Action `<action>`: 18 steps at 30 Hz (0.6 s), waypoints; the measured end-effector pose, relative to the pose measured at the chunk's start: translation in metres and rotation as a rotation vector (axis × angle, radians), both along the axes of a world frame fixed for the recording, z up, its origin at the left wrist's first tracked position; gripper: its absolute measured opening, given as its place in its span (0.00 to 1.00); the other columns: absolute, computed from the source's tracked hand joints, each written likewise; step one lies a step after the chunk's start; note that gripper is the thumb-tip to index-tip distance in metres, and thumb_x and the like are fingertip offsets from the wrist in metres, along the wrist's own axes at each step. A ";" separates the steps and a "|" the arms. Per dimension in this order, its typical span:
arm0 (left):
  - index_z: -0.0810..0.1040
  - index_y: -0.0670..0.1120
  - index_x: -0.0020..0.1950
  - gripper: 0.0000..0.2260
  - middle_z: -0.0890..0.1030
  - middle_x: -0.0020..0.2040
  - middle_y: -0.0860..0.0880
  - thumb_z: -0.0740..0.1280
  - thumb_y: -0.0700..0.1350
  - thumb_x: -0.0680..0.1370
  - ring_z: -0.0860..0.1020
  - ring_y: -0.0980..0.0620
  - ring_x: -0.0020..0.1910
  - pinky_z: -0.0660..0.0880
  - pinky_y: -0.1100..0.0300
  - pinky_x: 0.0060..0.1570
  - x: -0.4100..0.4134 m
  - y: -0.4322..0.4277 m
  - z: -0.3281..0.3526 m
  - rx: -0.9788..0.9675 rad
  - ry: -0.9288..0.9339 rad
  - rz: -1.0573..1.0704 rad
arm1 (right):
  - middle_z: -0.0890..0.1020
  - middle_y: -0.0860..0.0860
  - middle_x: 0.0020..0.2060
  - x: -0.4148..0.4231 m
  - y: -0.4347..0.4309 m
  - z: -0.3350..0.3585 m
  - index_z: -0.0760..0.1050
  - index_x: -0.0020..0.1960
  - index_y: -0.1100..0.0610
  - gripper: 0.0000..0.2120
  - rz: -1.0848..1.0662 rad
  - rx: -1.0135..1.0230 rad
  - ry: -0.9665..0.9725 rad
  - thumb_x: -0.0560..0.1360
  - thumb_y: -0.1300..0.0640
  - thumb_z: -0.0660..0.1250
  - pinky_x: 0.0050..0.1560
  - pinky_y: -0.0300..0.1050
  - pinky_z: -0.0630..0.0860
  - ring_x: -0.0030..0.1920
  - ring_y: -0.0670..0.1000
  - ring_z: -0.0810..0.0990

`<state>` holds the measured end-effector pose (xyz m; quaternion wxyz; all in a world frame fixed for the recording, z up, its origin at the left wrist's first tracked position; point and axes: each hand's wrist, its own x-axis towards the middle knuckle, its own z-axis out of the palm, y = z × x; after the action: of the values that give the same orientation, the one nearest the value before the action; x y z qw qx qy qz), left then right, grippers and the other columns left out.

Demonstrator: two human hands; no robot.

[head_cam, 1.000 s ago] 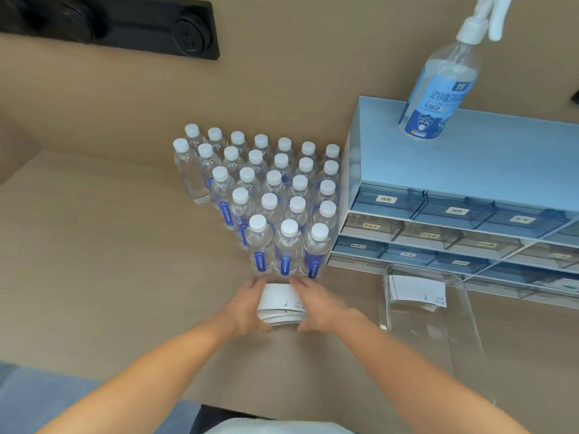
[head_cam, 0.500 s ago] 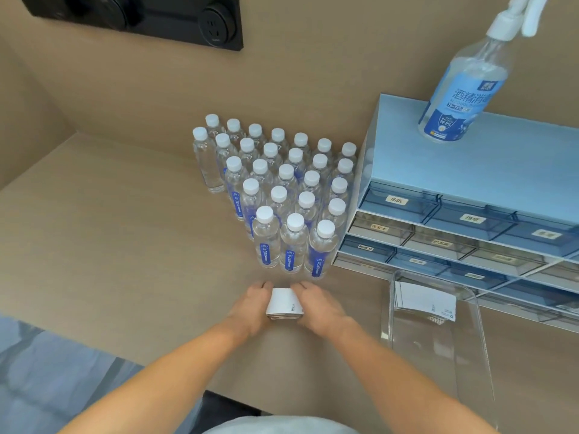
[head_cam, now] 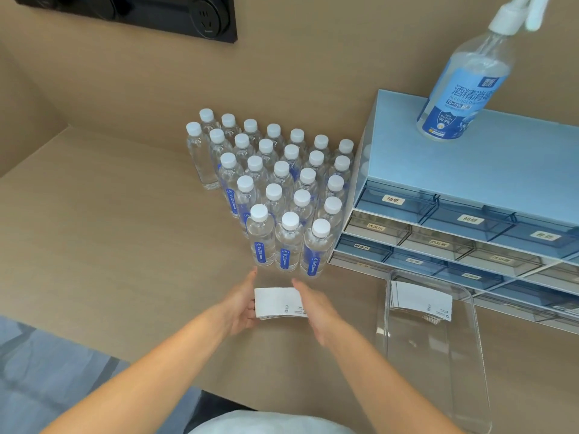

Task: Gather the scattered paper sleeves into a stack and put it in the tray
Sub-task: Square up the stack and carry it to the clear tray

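A stack of white paper sleeves [head_cam: 277, 302] lies flat on the wooden desk, just in front of the water bottles. My left hand [head_cam: 239, 306] cups its left edge with the thumb on top. My right hand [head_cam: 316, 308] presses flat against its right edge, fingers straight. Both hands squeeze the stack between them. To the right stands a clear plastic tray [head_cam: 435, 364] with another pile of white sleeves [head_cam: 421, 300] at its far end.
Several small water bottles [head_cam: 275, 195] stand in a tight triangle behind the stack. A blue drawer cabinet [head_cam: 470, 195] fills the right side, a spray bottle [head_cam: 463, 83] on top. A black socket panel [head_cam: 175, 14] hangs on the wall. The desk's front edge runs below my forearms.
The stack stood more upright between my hands half a second ago; now it lies flat with its broad face up, and my hands have spread to its two sides.
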<state>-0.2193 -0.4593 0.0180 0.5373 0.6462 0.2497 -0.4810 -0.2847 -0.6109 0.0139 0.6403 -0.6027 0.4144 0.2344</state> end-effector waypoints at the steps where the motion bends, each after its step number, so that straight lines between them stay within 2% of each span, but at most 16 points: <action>1: 0.73 0.40 0.68 0.36 0.81 0.60 0.40 0.50 0.68 0.78 0.79 0.44 0.57 0.69 0.51 0.65 -0.001 -0.001 0.002 0.009 -0.009 -0.017 | 0.83 0.50 0.50 0.000 0.002 -0.002 0.77 0.58 0.54 0.21 0.034 -0.063 0.008 0.76 0.39 0.62 0.58 0.46 0.67 0.50 0.48 0.78; 2: 0.74 0.40 0.68 0.36 0.81 0.61 0.40 0.49 0.68 0.79 0.78 0.45 0.57 0.70 0.53 0.62 -0.001 0.002 0.003 0.001 -0.001 -0.045 | 0.83 0.50 0.50 0.000 0.002 -0.002 0.77 0.58 0.54 0.21 0.052 -0.069 0.019 0.76 0.39 0.62 0.60 0.47 0.68 0.51 0.49 0.78; 4: 0.74 0.39 0.68 0.38 0.79 0.63 0.40 0.47 0.69 0.79 0.76 0.45 0.60 0.67 0.52 0.66 0.003 0.009 0.003 -0.031 0.026 -0.102 | 0.85 0.52 0.52 0.002 -0.008 -0.001 0.78 0.58 0.54 0.20 0.064 -0.001 0.019 0.77 0.40 0.62 0.67 0.49 0.67 0.57 0.52 0.79; 5: 0.73 0.38 0.68 0.39 0.79 0.64 0.40 0.48 0.69 0.78 0.76 0.44 0.61 0.66 0.51 0.68 0.005 0.012 0.004 -0.037 0.038 -0.124 | 0.85 0.52 0.52 0.003 -0.013 0.000 0.78 0.59 0.55 0.21 0.070 0.027 0.008 0.77 0.40 0.63 0.69 0.49 0.67 0.58 0.52 0.80; 6: 0.71 0.38 0.69 0.39 0.80 0.61 0.40 0.50 0.70 0.77 0.77 0.44 0.59 0.68 0.52 0.66 0.006 0.015 0.004 -0.024 0.034 -0.143 | 0.84 0.51 0.54 0.004 -0.018 0.002 0.77 0.61 0.56 0.22 0.103 0.014 -0.008 0.76 0.40 0.65 0.68 0.48 0.67 0.59 0.52 0.79; 8: 0.68 0.41 0.72 0.37 0.80 0.56 0.44 0.61 0.68 0.75 0.77 0.46 0.51 0.72 0.56 0.54 0.008 0.017 0.004 0.100 -0.123 -0.218 | 0.82 0.49 0.55 0.004 -0.029 0.004 0.75 0.64 0.58 0.28 0.271 -0.166 -0.068 0.73 0.41 0.69 0.61 0.44 0.72 0.56 0.49 0.80; 10: 0.67 0.42 0.73 0.37 0.76 0.61 0.47 0.73 0.61 0.71 0.75 0.49 0.59 0.70 0.58 0.56 0.006 0.018 0.001 0.302 -0.445 -0.444 | 0.81 0.51 0.55 0.004 -0.035 0.007 0.74 0.64 0.58 0.29 0.535 -0.415 -0.166 0.69 0.45 0.75 0.57 0.47 0.77 0.53 0.50 0.81; 12: 0.65 0.44 0.74 0.41 0.73 0.67 0.48 0.77 0.57 0.67 0.70 0.48 0.66 0.69 0.59 0.60 0.000 0.012 -0.003 0.433 -0.709 -0.728 | 0.78 0.54 0.60 0.006 -0.034 0.005 0.72 0.66 0.60 0.36 0.831 -0.644 -0.232 0.64 0.47 0.79 0.61 0.50 0.75 0.60 0.55 0.77; 14: 0.63 0.45 0.74 0.43 0.69 0.72 0.46 0.78 0.55 0.64 0.65 0.44 0.71 0.68 0.55 0.65 -0.004 -0.002 -0.011 0.485 -0.772 -0.948 | 0.74 0.55 0.64 0.010 -0.025 -0.001 0.68 0.68 0.60 0.40 1.034 -0.738 -0.262 0.62 0.51 0.81 0.65 0.51 0.72 0.65 0.57 0.72; 16: 0.69 0.45 0.65 0.34 0.72 0.67 0.43 0.79 0.52 0.64 0.70 0.43 0.66 0.71 0.55 0.59 -0.004 -0.013 -0.018 0.537 -0.791 -1.088 | 0.73 0.55 0.64 0.014 -0.018 -0.009 0.67 0.67 0.58 0.37 1.137 -0.797 -0.259 0.63 0.56 0.80 0.63 0.51 0.73 0.65 0.57 0.71; 18: 0.73 0.44 0.59 0.26 0.76 0.60 0.42 0.78 0.49 0.66 0.75 0.42 0.59 0.73 0.55 0.52 -0.002 -0.018 -0.022 0.599 -0.806 -1.138 | 0.75 0.55 0.59 0.017 -0.017 -0.016 0.70 0.62 0.57 0.28 1.150 -0.877 -0.287 0.66 0.60 0.77 0.57 0.50 0.75 0.62 0.58 0.74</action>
<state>-0.2218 -0.4776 -0.0040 0.0576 0.9194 -0.2181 -0.3222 -0.2676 -0.6276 -0.0020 0.1643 -0.9503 0.0006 0.2646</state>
